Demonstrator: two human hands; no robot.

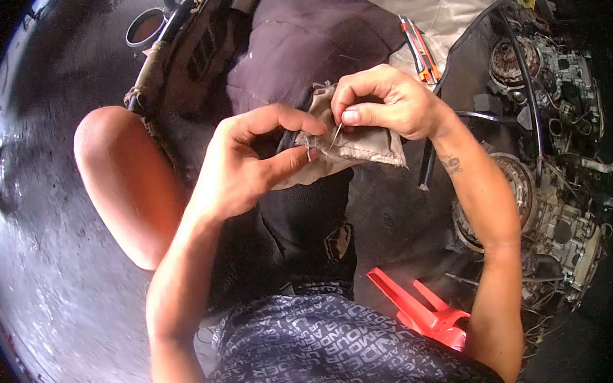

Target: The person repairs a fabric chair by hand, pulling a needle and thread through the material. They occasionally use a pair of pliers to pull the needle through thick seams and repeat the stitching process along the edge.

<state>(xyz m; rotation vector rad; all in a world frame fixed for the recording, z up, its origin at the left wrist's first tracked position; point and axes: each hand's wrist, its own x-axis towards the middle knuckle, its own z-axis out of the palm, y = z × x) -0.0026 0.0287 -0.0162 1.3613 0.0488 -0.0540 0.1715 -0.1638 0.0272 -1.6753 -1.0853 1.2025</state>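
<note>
My left hand [243, 160] grips the frayed edge of a piece of beige fabric [371, 148] between thumb and index finger. From the other side, my right hand [390, 104] is closed in a pinch on a thin needle [336, 134], which slants down to the fabric's surface. The fabric has a stitched border and loose threads near my left fingertips. Just beyond my right hand, an orange and black utility knife [421, 53] lies on a grey and beige cover.
A dark padded seat cover [309, 40] spreads out ahead. Greasy engine parts [564, 221] line the right side. A red plastic piece [428, 315] lies by my right elbow. At upper left stands a round container [145, 28] on the dark floor.
</note>
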